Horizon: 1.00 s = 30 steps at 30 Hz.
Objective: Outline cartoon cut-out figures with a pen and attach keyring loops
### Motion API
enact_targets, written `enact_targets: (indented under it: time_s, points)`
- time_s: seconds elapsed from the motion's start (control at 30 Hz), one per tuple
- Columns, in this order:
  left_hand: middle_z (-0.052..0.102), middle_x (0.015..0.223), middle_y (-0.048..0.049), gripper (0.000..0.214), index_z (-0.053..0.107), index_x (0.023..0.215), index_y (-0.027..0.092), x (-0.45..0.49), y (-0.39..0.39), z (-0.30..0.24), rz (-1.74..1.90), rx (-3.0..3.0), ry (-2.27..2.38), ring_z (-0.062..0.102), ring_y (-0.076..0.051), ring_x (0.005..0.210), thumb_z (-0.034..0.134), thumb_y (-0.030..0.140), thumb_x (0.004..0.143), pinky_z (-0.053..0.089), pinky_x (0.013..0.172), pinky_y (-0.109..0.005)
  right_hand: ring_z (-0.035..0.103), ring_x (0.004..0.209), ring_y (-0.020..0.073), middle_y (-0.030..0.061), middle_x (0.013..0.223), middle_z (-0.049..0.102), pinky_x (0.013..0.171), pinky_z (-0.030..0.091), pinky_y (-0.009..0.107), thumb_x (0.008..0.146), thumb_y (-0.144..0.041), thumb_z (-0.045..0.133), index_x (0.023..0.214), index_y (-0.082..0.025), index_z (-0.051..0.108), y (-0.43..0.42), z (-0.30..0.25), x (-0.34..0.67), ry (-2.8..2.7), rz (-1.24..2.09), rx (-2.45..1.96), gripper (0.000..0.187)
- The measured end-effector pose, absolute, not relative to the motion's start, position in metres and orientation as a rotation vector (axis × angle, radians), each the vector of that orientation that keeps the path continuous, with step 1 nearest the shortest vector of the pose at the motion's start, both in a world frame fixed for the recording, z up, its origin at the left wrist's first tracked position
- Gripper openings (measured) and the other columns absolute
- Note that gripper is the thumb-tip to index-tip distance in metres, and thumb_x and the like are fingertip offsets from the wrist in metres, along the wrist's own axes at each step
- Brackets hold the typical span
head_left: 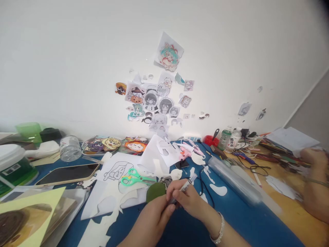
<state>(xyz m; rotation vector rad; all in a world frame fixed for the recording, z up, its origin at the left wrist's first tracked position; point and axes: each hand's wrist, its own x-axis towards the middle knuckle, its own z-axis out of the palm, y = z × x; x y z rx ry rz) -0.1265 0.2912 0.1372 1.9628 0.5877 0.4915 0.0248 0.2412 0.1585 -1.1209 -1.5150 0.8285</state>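
My right hand (191,200) grips a slim marker pen (187,184) with a clear, pale end pointing up. Its dark lower end reaches the fingers of my left hand (157,208). That hand is closed, thumb towards the pen, and what it holds is hidden. Just beyond its knuckles shows a dark green rounded thing (155,192); I cannot tell whether the hand touches it. Green-handled scissors (137,178) lie on white paper with a line drawing (118,171), left of both hands. Cut white paper scraps (101,219) are spread nearby.
A phone (68,174) and a green-and-white tub (15,168) are on the left. A clear plastic roll (233,180) lies right, near two bottles (230,139) and a red bowl (211,140). Another person's arm (317,185) is at far right. Drawings (159,99) cover the wall.
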Motion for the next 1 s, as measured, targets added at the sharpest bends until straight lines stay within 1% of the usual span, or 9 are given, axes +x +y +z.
enact_targets:
  time_s: [0.17,0.33,0.4,0.47,0.53,0.6,0.7,0.77,1.0]
  points:
    - [0.042,0.06,0.0036,0.046,0.034,0.066,0.024,-0.125,0.279,0.137,0.423,2.014,0.573,0.038,-0.012,0.058,0.019,0.059,0.091,0.028,0.056,-0.026,0.034,0.043,0.0087,-0.0023,0.048,0.042,0.042,0.027,0.021,0.086,-0.056,0.05,0.052,-0.017,0.053,0.245,0.164,0.027,-1.185,0.791,-1.047,0.052]
    - [0.049,0.06,0.0006,0.048,0.034,0.064,0.023,-0.124,0.274,0.136,0.33,2.257,0.474,0.043,-0.012,0.055,0.012,0.055,0.092,0.029,0.052,-0.026,0.017,0.038,0.008,-0.01,0.038,0.019,0.042,0.03,0.019,0.088,-0.043,0.049,0.056,-0.021,0.038,0.25,0.184,0.085,-0.744,0.526,-0.815,0.04]
    - [0.056,0.07,-0.0043,0.042,0.038,0.066,0.022,-0.122,0.275,0.129,0.362,2.418,0.481,0.049,-0.014,0.061,0.018,0.047,0.094,0.029,0.054,-0.027,0.019,0.038,0.0074,-0.0106,0.039,0.023,0.043,0.032,0.019,0.087,-0.045,0.052,0.06,-0.021,0.042,0.253,0.184,0.096,-0.752,0.517,-0.823,0.038]
    - [0.062,0.078,-0.0079,0.031,0.045,0.071,0.021,-0.119,0.277,0.12,0.388,2.594,0.429,0.054,-0.017,0.069,0.032,0.038,0.092,0.031,0.057,-0.028,0.028,0.039,0.0066,-0.0091,0.044,0.037,0.048,0.04,0.021,0.085,-0.05,0.058,0.069,-0.02,0.051,0.257,0.177,0.094,-0.794,0.535,-0.866,0.034]
    - [0.066,0.082,-0.0083,0.022,0.053,0.075,0.02,-0.115,0.277,0.109,0.391,2.758,0.34,0.057,-0.02,0.076,0.046,0.035,0.089,0.03,0.057,-0.029,0.043,0.046,0.0084,-0.0032,0.061,0.057,0.056,0.046,0.025,0.083,-0.05,0.063,0.083,-0.019,0.059,0.261,0.165,0.084,-0.9,0.561,-0.94,0.031]
    - [0.067,0.083,-0.0075,0.017,0.057,0.078,0.019,-0.111,0.275,0.1,0.393,2.887,0.296,0.058,-0.022,0.077,0.058,0.034,0.083,0.026,0.052,-0.03,0.057,0.062,0.014,0.0039,0.081,0.067,0.066,0.049,0.029,0.087,-0.048,0.058,0.095,-0.02,0.062,0.264,0.152,0.07,-1.157,0.545,-1.105,0.03]
    - [0.066,0.075,-0.0054,0.019,0.059,0.077,0.018,-0.108,0.271,0.093,0.412,3.015,0.294,0.058,-0.021,0.071,0.068,0.035,0.076,0.017,0.046,-0.031,0.062,0.091,0.0212,0.0092,0.101,0.068,0.083,0.048,0.035,0.095,-0.039,0.048,0.109,-0.02,0.06,0.266,0.135,0.053,-1.568,0.431,-1.372,0.027]
    - [0.064,0.072,-0.0031,0.022,0.058,0.076,0.018,-0.108,0.268,0.093,0.451,3.068,0.291,0.058,-0.02,0.067,0.068,0.039,0.076,0.016,0.044,-0.031,0.06,0.098,0.0241,0.011,0.105,0.067,0.085,0.047,0.037,0.095,-0.032,0.045,0.113,-0.019,0.059,0.268,0.127,0.045,-1.791,0.296,-1.455,0.026]
    - [0.059,0.062,0.0027,0.034,0.052,0.069,0.02,-0.106,0.251,0.095,0.725,3.179,0.168,0.052,-0.013,0.057,0.062,0.05,0.08,0.016,0.04,-0.029,0.059,0.087,0.0214,0.0069,0.09,0.067,0.08,0.047,0.036,0.093,-0.02,0.047,0.105,-0.02,0.061,0.264,0.121,0.026,-2.031,0.139,-1.251,0.019]
